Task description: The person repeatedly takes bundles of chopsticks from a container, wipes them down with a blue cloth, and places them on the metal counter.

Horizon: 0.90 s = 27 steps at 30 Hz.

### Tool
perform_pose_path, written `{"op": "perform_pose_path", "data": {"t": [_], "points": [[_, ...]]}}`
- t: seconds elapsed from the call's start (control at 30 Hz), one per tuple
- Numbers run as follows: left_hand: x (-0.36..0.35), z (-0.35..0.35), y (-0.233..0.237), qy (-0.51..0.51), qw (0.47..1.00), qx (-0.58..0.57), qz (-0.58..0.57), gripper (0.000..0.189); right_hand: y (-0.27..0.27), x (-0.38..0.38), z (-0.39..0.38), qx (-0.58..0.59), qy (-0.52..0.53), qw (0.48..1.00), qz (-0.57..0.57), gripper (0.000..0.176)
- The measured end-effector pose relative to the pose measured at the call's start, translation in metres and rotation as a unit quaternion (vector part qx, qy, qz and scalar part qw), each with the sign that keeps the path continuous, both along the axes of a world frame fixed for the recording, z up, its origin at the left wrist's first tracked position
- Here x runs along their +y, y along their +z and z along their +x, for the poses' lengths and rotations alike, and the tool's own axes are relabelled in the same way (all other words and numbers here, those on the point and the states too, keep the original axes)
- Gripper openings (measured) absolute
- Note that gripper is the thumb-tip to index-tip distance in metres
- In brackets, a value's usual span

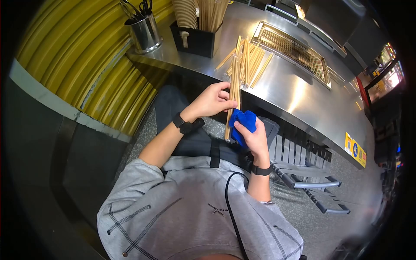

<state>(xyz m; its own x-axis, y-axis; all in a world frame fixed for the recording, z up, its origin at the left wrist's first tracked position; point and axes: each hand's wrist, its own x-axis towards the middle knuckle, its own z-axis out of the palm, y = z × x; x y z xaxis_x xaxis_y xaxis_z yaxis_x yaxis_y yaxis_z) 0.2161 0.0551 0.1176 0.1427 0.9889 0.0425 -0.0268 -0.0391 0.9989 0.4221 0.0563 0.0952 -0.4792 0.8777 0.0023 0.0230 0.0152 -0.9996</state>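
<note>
The left hand (212,102) has its fingers clenched round a bundle of wooden chopsticks (235,76), gripping it near the middle so the sticks stand almost upright in front of the bench (294,95) edge. The right hand (256,139) is just below and beside it, its fingers grasping a blue cloth (243,121) wrapped against the lower part of the bundle – only the bottom tips show beneath the cloth. Behind the bundle's top end, loose chopsticks (251,60) lie fanned on the steel bench. Further back stand a black box (197,41) holding more sticks, a stack of paper cups (185,13) and a steel canister (145,32) – to their right lies a metal grille (294,50).
</note>
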Motion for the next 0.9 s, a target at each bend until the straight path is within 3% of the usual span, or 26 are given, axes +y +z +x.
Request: {"op": "perform_pose_path", "data": {"t": [0.1, 0.3, 0.4, 0.53, 0.63, 0.7, 0.83, 0.9], "points": [[0.0, 0.003, -0.001, 0.0, 0.999, -0.049, -0.01, 0.035, -0.003, -0.001, -0.001, 0.012, 0.009, 1.0, 0.006, 0.019], [0.004, 0.005, -0.019, 0.01, 0.999, -0.01, 0.034, 0.032, -0.01, -0.006, -0.008, 0.001, 0.034, 0.999, -0.017, 0.024], [0.0, 0.004, -0.015, 0.019, 1.0, -0.008, 0.018, 0.032, -0.014, -0.005, -0.005, 0.024, -0.001, 0.999, -0.031, 0.027], [0.001, 0.003, -0.016, 0.038, 0.998, 0.034, 0.047, 0.026, -0.014, 0.009, 0.008, 0.208, -0.043, 0.97, -0.12, 0.04], [0.0, 0.009, -0.021, -0.041, 0.997, 0.034, 0.058, 0.024, -0.008, 0.012, 0.009, 0.309, -0.026, 0.943, -0.119, 0.05], [-0.003, 0.017, -0.022, -0.118, 0.983, 0.136, 0.045, 0.021, -0.006, 0.011, 0.001, 0.296, -0.002, 0.953, -0.057, 0.052], [-0.006, 0.034, -0.029, -0.084, 0.985, 0.143, 0.052, 0.02, -0.014, 0.012, -0.005, 0.217, -0.115, 0.965, -0.093, 0.033], [-0.009, 0.038, -0.032, -0.072, 0.992, 0.101, 0.03, 0.021, -0.015, 0.013, -0.004, 0.266, -0.154, 0.947, -0.092, 0.029]]}}
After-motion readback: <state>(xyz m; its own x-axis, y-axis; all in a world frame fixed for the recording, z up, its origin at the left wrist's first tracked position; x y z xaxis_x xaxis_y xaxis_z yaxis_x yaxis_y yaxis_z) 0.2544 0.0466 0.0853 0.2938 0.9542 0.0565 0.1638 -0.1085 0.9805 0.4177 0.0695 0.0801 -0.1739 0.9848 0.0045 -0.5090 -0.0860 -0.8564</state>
